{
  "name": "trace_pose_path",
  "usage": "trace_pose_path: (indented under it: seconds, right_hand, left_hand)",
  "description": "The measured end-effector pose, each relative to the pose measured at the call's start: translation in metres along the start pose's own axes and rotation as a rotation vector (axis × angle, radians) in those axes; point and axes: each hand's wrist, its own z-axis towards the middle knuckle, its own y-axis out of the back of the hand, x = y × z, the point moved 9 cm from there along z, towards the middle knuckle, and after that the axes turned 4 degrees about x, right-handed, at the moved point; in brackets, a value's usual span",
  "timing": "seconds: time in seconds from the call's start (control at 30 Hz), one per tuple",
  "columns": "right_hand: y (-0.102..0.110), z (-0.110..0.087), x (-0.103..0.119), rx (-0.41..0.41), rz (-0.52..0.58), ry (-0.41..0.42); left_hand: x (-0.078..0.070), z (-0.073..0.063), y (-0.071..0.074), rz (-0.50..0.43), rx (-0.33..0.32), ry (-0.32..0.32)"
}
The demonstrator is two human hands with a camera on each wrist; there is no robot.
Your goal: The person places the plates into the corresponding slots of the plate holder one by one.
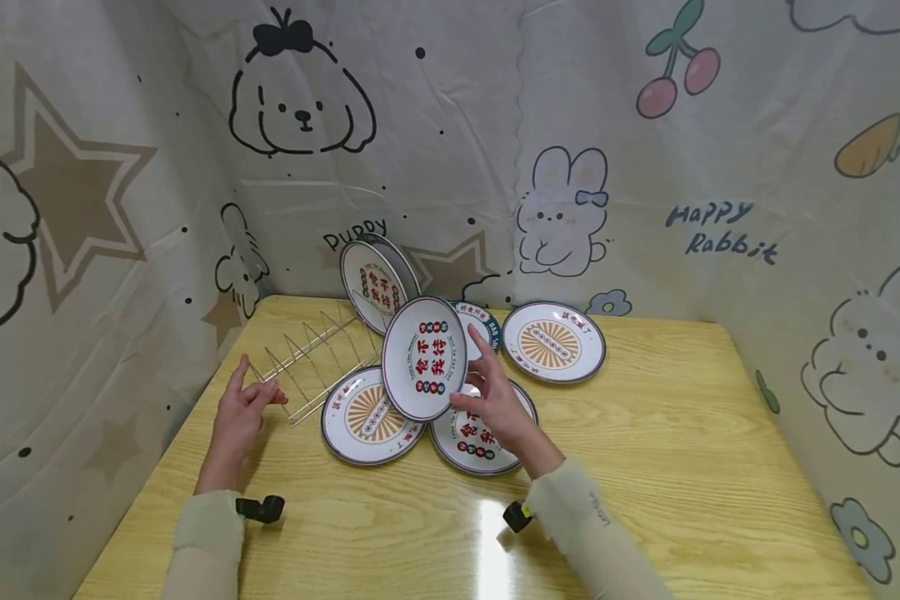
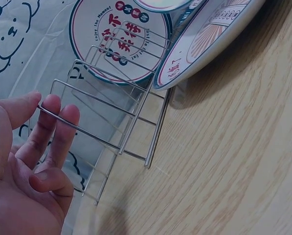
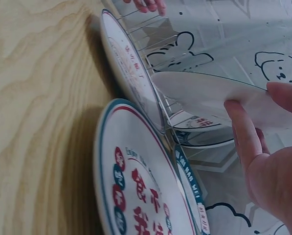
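My left hand (image 1: 234,425) pinches the end wire of a metal plate rack (image 2: 87,130) between thumb and fingers. My right hand (image 1: 498,408) grips a white plate (image 1: 424,358) by its right edge, thumb on one side and fingers on the other. That plate is raised and tilted, its red-lettered face towards the head camera; its plain underside shows in the right wrist view. Two plates stand in the far end of the rack, a red-lettered plate (image 1: 371,283) in front and another plate (image 1: 403,260) mostly hidden behind it.
Beside the rack's near end lies a sunburst plate (image 1: 352,429). A red-lettered plate (image 1: 476,454) and a blue-rimmed plate (image 1: 483,317) lie partly hidden by the right hand and raised plate. Another sunburst plate (image 1: 555,342) lies further right on the wooden table (image 1: 682,450). Patterned curtains (image 1: 450,108) surround the table.
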Motion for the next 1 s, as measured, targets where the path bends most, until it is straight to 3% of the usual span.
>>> trace_pose_path:
  seconds: [0.37, 1.0]
  right_hand:
    - [-0.009, 0.016, -0.002, -0.031, -0.166, -0.008]
    - [-0.022, 0.049, 0.003, -0.005, -0.295, 0.045]
  left_hand:
    - [-0.002, -0.002, -0.002, 0.029, -0.01, -0.005]
    - [0.0, -0.002, -0.001, -0.014, -0.009, 0.0]
